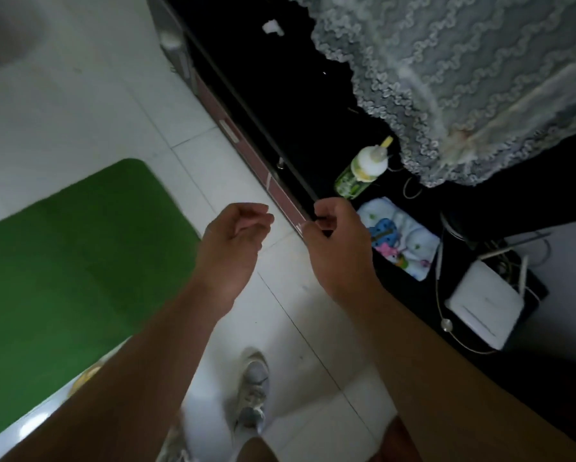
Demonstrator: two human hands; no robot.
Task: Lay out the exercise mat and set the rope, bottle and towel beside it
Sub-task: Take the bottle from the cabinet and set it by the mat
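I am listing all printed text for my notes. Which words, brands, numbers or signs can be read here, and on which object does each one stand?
No text can be read anywhere in this view.
Bottle: green printed label, too blurred to read.
Towel: only cartoon pictures, no words seen.
White router: a faint mark on top, too small to read.
Green mat: plain, no print.

I have one view only, a wide-angle camera worn on the head, looking steeply down and slightly forward. It sits close above both forearms, which rise from the bottom edge to mid-frame. The tiled floor fills the left of the frame, a dark cabinet the upper right.
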